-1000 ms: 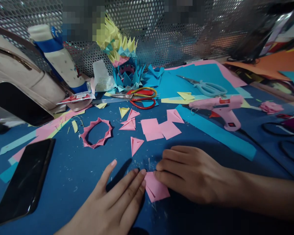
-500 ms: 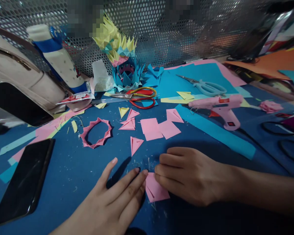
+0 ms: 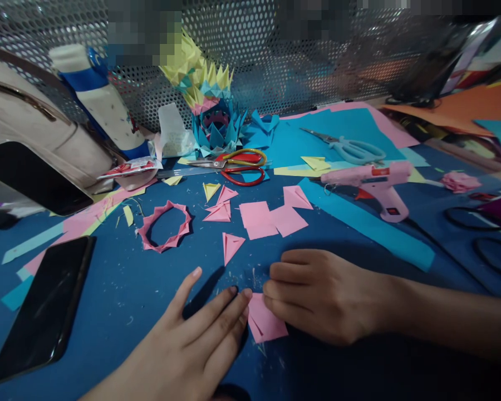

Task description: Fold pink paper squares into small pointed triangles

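Note:
A small pink paper square with a slanted fold lies flat on the blue table between my hands. My left hand is open, its fingers stretched out and the fingertips on the paper's left edge. Curled closed, my right hand presses the paper's upper right side with its fingertips; the thumb is hidden. Just beyond are a folded pink triangle, flat pink squares, another partly folded pink piece and a zigzag pink paper ring.
Scissors with red and yellow handles, light-blue scissors and a pink glue gun lie farther back. A black phone rests at left. Behind stand a bottle and a folded-paper model. A blue strip lies right.
The view has shifted very slightly. My right hand has edged up a little; the left hand and the pink paper stay nearly the same.

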`<state>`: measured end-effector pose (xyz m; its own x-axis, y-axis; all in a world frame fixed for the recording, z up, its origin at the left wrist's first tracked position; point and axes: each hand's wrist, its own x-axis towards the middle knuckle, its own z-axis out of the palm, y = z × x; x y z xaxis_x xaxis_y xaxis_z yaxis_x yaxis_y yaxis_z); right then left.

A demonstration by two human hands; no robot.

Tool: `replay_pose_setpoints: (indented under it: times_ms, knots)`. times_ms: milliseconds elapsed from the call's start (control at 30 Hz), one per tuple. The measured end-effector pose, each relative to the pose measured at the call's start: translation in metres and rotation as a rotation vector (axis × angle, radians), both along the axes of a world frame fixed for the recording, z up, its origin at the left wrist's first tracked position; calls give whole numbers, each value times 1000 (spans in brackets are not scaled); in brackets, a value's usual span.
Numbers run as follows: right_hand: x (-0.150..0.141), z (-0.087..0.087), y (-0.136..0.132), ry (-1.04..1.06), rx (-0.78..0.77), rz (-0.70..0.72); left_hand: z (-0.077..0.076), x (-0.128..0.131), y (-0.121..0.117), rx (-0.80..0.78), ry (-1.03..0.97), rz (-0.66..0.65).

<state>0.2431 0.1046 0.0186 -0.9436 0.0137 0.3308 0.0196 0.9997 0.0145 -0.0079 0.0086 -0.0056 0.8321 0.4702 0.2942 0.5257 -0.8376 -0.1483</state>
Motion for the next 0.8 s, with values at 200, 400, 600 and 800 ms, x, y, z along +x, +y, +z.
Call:
replay_pose_setpoints:
  times_ms: [200,400,600,800]
  knots:
    - [-1,1,1,6,16,-5,4,1,0,-14,15,7]
    - [0,0,1,3,-6,4,10,4,-2,-8,18,28]
    - [4,0,12,-33,-182,40,8,4,0,-6,32,22]
    - [6,2,20,-55,-300,68,-2,0,0,-6,37,-2]
